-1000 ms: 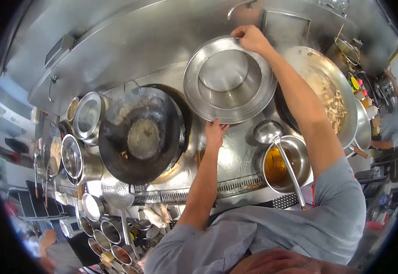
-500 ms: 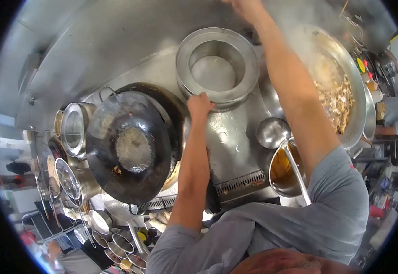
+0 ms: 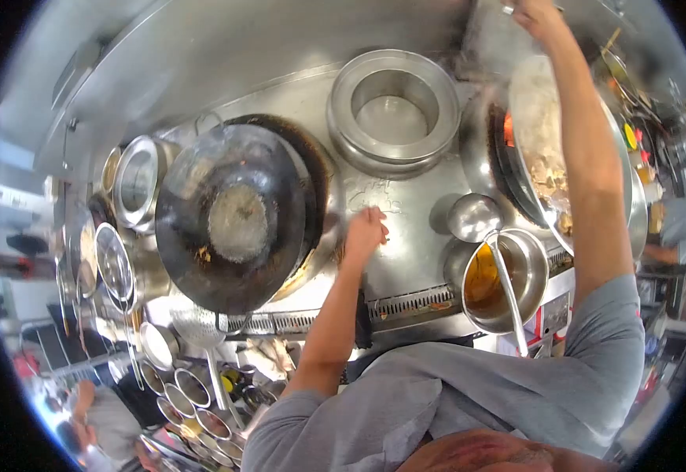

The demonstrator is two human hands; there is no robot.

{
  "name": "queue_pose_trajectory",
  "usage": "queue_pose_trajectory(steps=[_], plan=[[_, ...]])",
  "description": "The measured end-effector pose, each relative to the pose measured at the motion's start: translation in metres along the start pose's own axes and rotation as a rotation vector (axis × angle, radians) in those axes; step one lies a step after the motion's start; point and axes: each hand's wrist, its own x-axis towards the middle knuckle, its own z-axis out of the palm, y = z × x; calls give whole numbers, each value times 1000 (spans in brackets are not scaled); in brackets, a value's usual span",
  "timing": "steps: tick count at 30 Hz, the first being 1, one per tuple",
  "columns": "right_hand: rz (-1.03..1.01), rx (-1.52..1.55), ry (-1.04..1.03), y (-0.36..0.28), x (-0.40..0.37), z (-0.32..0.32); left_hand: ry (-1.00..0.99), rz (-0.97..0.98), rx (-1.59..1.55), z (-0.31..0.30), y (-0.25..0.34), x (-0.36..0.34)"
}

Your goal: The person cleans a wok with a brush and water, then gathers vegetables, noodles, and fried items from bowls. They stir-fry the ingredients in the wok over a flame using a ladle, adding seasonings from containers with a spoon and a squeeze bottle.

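Note:
My left hand (image 3: pixel 368 232) is closed in a loose fist above the steel counter (image 3: pixel 402 252), with nothing showing in it. Nearest to it is a round steel pot (image 3: pixel 341 126) with a wide rim, sitting farther back. My right hand (image 3: pixel 535 17) reaches to the far top edge, fingers closed around something small and metallic that I cannot make out. Beneath that forearm, a large pan (image 3: pixel 622 141) of steaming brown food sits by a burner with an orange glow (image 3: pixel 509 128). A ladle (image 3: pixel 475 218) rests across a steel pot (image 3: pixel 542 275) of amber liquid.
A dark wok (image 3: pixel 193 259) sits tilted over the left burner. Beyond it are lidded steel pots (image 3: pixel 134 181) and a perforated skimmer (image 3: pixel 199 321). Several small steel cups (image 3: pixel 193 387) stand at lower left. Another person (image 3: pixel 107 417) is at far lower left.
My left hand has come off the round pot's rim and drawn back over the counter. My right hand has moved to the right. More of the right burner shows, and the view has shifted.

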Motion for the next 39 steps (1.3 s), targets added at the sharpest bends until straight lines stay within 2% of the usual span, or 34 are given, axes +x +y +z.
queue_pose_trajectory(steps=[1,2,4,6,8,9,11,13,16,18,20,22,23,27,31,33,35,39], plan=[[733,438,-81,20,2,-1,-51,-34,-49,-1,-5,-31],[727,445,-87,-1,5,11,-40,-32,-50,0,-13,-44],[742,479,-27,-44,9,42,-65,-152,-27,4,-23,-62],[753,504,65,-71,13,43,-79,-94,58,3,-29,-62],[740,593,-55,14,56,83,-71,-62,86,2,-25,-61],[734,586,-39,24,50,70,-80,-47,89,0,-27,-60],[-382,-564,-81,33,30,47,-82,-56,76,-6,-38,-57],[696,491,-24,-8,5,0,-45,-60,68,-9,-46,-63],[741,464,23,15,-5,-3,-79,-67,102,-8,-60,-74],[277,139,-194,15,-3,10,-109,-60,51,-3,-63,-74],[-625,-150,25,44,24,41,-125,-68,62,4,-54,-64],[680,498,44,-11,43,62,-120,-87,68,5,-41,-59],[688,501,57,-24,41,67,-107,-65,49,6,-27,-57],[507,222,30,-57,37,67,-96,-28,-17,11,0,-42],[605,295,-31,-77,37,75,-105,-16,-23,18,6,-45],[624,860,214,-88,17,77,-139,6,-95,16,-6,-52],[696,853,128,-93,-10,73,-128,-13,-110,11,-19,-55],[1136,1449,101,-62,-105,163,-115,-81,-194,15,-51,-55]])
